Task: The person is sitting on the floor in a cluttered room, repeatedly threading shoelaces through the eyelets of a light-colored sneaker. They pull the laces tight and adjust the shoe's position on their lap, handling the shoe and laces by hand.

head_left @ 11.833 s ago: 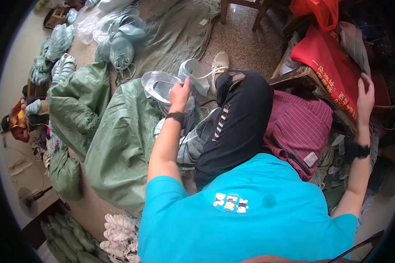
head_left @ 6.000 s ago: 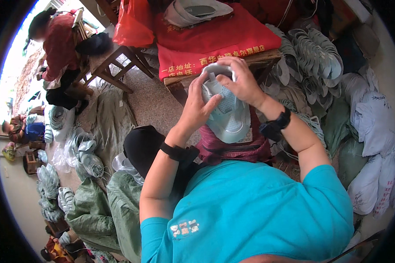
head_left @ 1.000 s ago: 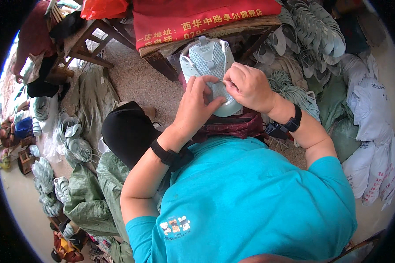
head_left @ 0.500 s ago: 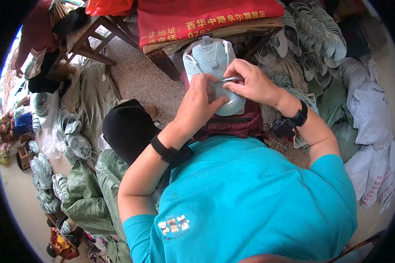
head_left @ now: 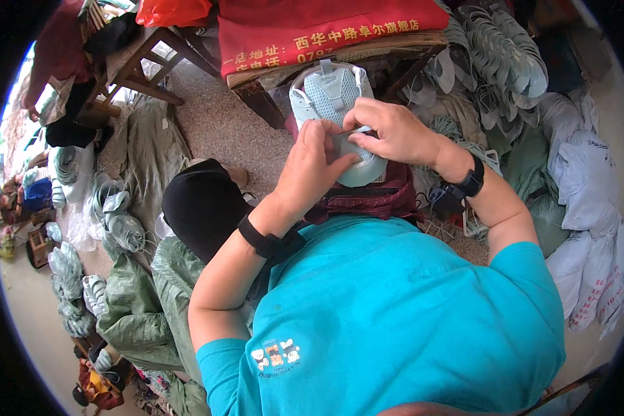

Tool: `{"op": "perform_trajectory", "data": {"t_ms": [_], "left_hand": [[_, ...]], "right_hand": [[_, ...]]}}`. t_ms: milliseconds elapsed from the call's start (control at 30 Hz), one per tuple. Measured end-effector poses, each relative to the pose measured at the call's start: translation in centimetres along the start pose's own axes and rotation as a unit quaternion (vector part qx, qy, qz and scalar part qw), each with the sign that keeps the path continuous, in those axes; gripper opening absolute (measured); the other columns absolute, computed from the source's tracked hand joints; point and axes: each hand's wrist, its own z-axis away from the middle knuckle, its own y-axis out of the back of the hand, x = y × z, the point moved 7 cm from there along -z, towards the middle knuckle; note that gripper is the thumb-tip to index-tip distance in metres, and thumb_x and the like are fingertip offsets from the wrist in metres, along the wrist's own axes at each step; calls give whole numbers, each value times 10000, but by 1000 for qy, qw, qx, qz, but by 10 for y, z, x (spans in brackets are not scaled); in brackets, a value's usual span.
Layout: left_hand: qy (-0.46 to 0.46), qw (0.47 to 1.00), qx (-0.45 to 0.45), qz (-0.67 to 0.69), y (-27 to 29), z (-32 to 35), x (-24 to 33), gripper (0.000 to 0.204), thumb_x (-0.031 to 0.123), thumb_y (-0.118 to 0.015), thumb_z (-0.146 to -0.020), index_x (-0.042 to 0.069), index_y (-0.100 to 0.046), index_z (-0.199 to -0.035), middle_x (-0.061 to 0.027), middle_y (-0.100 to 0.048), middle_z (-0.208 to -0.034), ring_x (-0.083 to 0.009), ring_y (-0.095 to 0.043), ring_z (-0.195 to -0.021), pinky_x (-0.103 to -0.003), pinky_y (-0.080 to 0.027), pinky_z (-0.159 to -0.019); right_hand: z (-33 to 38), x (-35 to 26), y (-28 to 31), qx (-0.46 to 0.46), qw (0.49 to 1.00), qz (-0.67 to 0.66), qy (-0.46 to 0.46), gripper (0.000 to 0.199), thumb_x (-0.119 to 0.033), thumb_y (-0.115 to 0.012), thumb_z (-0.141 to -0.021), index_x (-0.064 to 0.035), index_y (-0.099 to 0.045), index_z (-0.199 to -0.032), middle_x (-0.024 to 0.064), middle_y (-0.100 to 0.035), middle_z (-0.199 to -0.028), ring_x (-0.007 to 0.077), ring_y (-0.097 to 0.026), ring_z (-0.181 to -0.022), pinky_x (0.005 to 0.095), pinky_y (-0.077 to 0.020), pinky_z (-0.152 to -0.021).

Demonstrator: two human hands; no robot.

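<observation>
A pale blue-grey shoe upper [head_left: 320,105] with mesh and white cord along its edge lies in front of me, its toe toward my body. My left hand [head_left: 308,159] is closed on the left side of the upper, with thumb and fingers pinching its middle. From the right, my right hand [head_left: 396,133] pinches a thin grey strip [head_left: 359,130] between thumb and forefinger. Both sets of fingertips almost meet over the upper. Whether the strip is a lace or a small tool cannot be made out. The fingers partly hide the upper's middle.
A wooden bench [head_left: 256,97] under a red cloth [head_left: 326,35] stands just beyond the upper. Bundled pale shoe parts [head_left: 503,52] and white sacks [head_left: 581,180] are piled on the right. Green sacks [head_left: 135,305] lie on the left. A person's arm [head_left: 38,90] shows at far left.
My right hand has shifted slightly left, closer to my left fingertips, and less of the grey strip shows. My left hand stays on the upper.
</observation>
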Motion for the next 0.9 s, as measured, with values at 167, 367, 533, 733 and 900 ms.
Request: {"op": "perform_trajectory", "data": {"t_ms": [167,367,533,733,900], "left_hand": [[-113,986,80,-97,10,-1,2,195,100,-679,-845,54,-595,-1014,-124,-519,-902,-293,-576,-775,-370,-494,-653],[-131,948,41,-287,37,0,7,98,72,-561,-873,63,-578,-969,-149,-490,-893,-342,-569,-819,-450,-482,-667],[3,840,302,-451,210,65,-42,180,16,-514,-885,43,-543,-1060,-143,-529,-1030,-312,-536,-1016,-404,-452,-895],[138,723,628,251,426,341,-256,210,101,-498,-944,-70,-584,-1031,-126,-640,-926,-219,-637,-765,-310,-540,-790],[496,696,516,-57,434,404,-275,155,50,-478,-901,22,-618,-961,-31,-529,-756,-160,-463,-628,-273,-384,-578]], "right_hand": [[0,5,-3,11,999,-28,-12,169,-70,-661,-836,-13,-610,-986,113,-603,-895,243,-611,-836,334,-492,-740],[-3,1,2,-4,996,-80,-36,155,-80,-645,-869,-8,-608,-1001,79,-619,-879,167,-595,-799,307,-481,-720],[20,14,12,-31,969,-158,-190,149,-105,-640,-883,-22,-600,-1001,52,-592,-833,135,-557,-773,285,-458,-691],[37,29,13,-33,993,-16,-110,131,-120,-640,-863,-25,-617,-950,100,-602,-826,229,-593,-761,342,-464,-680],[66,60,27,-2,917,386,-105,74,-78,-590,-843,-30,-637,-873,161,-623,-835,338,-609,-728,418,-471,-648]]}}
